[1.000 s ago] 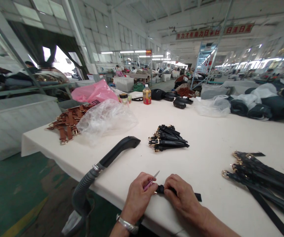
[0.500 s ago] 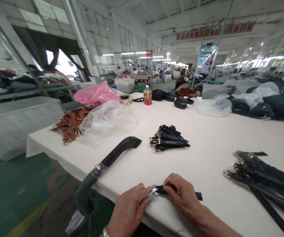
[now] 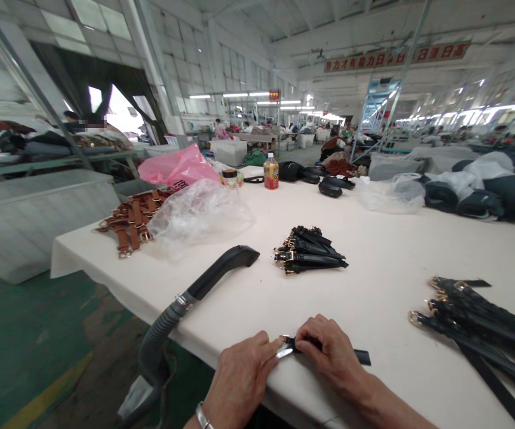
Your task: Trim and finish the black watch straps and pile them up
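Observation:
At the table's near edge lies a short black strap [image 3: 363, 357] with a gold buckle at its left end. My right hand [image 3: 329, 345] is closed on the strap's middle, its fingers curled over it, and the strap's tail sticks out to the right. Beside the buckle, my left hand [image 3: 245, 366] is closed around a small tool whose silver blade [image 3: 285, 353] shows past the fingertips. The rest of that tool is hidden in the hand. Further back sits a pile of short black buckled straps [image 3: 313, 249]. Longer black straps [image 3: 476, 322] lie to the right.
A black nozzle [image 3: 222, 271] on a grey hose [image 3: 161, 333] reaches over the left edge of the white table [image 3: 387, 256]. Brown straps [image 3: 135, 217], clear plastic [image 3: 204, 208] and a pink bag [image 3: 179, 167] lie at left. A bottle [image 3: 270, 173] stands at the back.
The whole view has shifted slightly. Both hands stay at the buckle end of the strap, and the silver blade shows more sharply and lies a little differently against it.

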`<state>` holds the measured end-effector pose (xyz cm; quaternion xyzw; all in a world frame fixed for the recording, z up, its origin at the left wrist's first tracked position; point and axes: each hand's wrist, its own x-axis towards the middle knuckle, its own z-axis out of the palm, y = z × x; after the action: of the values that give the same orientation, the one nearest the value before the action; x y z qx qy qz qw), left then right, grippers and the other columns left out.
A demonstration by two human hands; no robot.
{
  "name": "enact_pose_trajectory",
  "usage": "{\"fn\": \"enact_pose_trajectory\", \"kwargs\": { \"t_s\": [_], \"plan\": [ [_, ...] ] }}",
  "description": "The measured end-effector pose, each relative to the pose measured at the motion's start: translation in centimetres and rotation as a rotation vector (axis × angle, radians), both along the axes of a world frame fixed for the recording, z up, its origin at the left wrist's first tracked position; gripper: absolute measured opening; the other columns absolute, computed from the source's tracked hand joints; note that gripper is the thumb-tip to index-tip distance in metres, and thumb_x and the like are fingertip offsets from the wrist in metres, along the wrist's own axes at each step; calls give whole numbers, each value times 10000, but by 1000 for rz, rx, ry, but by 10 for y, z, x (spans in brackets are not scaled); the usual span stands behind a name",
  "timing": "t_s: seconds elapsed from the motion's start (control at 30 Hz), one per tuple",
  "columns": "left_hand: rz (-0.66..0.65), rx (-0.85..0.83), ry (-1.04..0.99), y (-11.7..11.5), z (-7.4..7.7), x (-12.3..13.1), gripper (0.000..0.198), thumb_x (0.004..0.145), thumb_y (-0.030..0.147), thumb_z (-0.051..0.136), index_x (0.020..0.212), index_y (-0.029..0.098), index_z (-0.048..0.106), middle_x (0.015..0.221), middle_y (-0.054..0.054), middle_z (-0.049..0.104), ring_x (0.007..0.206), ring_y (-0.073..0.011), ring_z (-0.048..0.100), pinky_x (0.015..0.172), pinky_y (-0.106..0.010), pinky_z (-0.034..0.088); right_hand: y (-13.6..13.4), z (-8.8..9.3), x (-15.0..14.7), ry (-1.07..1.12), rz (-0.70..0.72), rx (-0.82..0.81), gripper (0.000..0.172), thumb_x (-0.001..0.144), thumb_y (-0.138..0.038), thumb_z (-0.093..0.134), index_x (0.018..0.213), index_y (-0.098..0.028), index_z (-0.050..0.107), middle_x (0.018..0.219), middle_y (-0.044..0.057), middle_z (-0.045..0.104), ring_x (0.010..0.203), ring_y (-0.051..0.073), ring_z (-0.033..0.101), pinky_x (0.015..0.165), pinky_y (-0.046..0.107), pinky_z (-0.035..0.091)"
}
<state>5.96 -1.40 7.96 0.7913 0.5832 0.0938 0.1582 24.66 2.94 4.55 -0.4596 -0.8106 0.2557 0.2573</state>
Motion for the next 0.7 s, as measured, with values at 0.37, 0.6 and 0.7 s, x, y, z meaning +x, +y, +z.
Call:
{"fn": "enact_pose_trajectory", "kwargs": {
  "t_s": [0.37, 0.6, 0.7],
  "plan": [
    [1, -8, -27, -1, -5, 1, 337, 912, 371, 216, 919, 331, 550, 752, 39, 558, 696, -101, 552, 593, -204, 317, -1, 5, 2, 51, 74, 2, 128, 826, -242, 536, 709, -206, 573, 706, -38, 598, 743, 134, 494, 731, 293, 279],
    [41, 1, -64, -5, -10, 1, 330, 911, 376, 222, 951, 328, 546, 772, 40, 561, 712, -104, 546, 622, -208, 330, 8, 6, 4, 395, 7, -255, 230, 829, -339, 490, 682, -168, 536, 627, -25, 512, 613, 111, 440, 595, 238, 323],
    [41, -19, -83, -5, -6, -2, 304, 905, 380, 253, 995, 362, 542, 775, 49, 565, 714, -104, 545, 620, -205, 333, 13, 20, 20, 544, 52, -491, 252, 796, -385, 536, 698, -153, 553, 573, -41, 463, 527, 82, 383, 503, 205, 285]
  ]
}}
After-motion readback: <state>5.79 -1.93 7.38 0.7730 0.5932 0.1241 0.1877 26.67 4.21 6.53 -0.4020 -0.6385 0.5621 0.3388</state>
